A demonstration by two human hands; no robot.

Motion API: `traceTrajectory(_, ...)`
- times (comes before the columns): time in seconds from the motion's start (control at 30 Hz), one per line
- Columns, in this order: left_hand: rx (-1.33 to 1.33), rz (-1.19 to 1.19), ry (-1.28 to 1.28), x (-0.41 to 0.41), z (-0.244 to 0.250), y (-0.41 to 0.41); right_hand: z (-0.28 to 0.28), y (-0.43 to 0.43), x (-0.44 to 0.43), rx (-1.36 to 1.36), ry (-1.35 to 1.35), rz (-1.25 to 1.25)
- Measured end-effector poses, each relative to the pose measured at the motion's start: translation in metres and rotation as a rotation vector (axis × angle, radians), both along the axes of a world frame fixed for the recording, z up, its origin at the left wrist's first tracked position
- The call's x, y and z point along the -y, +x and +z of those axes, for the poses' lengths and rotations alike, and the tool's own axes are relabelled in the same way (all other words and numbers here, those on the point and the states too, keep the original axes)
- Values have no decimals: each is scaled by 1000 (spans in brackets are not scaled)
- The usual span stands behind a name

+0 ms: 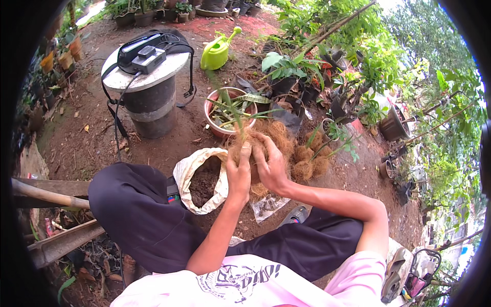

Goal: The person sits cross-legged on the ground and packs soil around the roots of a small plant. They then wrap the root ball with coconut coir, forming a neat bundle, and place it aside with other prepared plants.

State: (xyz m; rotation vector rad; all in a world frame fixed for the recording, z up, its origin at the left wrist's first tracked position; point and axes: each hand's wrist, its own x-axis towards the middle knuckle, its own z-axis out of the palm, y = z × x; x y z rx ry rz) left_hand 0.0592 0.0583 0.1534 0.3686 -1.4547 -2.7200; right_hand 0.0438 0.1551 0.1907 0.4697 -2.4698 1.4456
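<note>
Between both palms I hold a bundle of brown coconut fibre, from which a green leafy shoot rises, blurred near its top. My left hand presses on the near left side, thumb upward. Against the other side curl the fingers of my right hand. Much of the bundle is hidden by my hands. Just behind lies a heap of loose coconut fibre. Several fibre-wrapped balls, some with green shoots, rest right of my right hand. Left of my left hand, a rolled-down white sack holds dark soil.
A reddish pot with cut leaves stands beyond my hands, and a green watering can farther back. Electronic gear with straps and cables sits on a round-topped stand. A clear plastic bag lies between my legs. Potted plants line the right.
</note>
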Motion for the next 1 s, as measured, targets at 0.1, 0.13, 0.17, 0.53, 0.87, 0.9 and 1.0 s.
traceTrajectory(0.1,44,52,262,2,2,3,8,2,4,11,-53,130)
traceTrajectory(0.13,0,78,366,3,2,2,9,-1,4,-6,-46,179)
traceTrajectory(0.17,-37,93,452,2,0,2,9,-6,2,-24,-40,228)
traceTrajectory(0.53,-94,21,497,10,-1,-10,8,-30,10,194,-271,214)
traceTrajectory(0.87,-177,58,430,64,21,-22,10,-62,85,-328,-157,225)
traceTrajectory(0.9,-204,69,363,71,7,-27,12,-57,94,-347,-232,204)
traceTrajectory(1.0,-288,147,244,70,-22,-28,-28,-35,90,-381,-435,164)
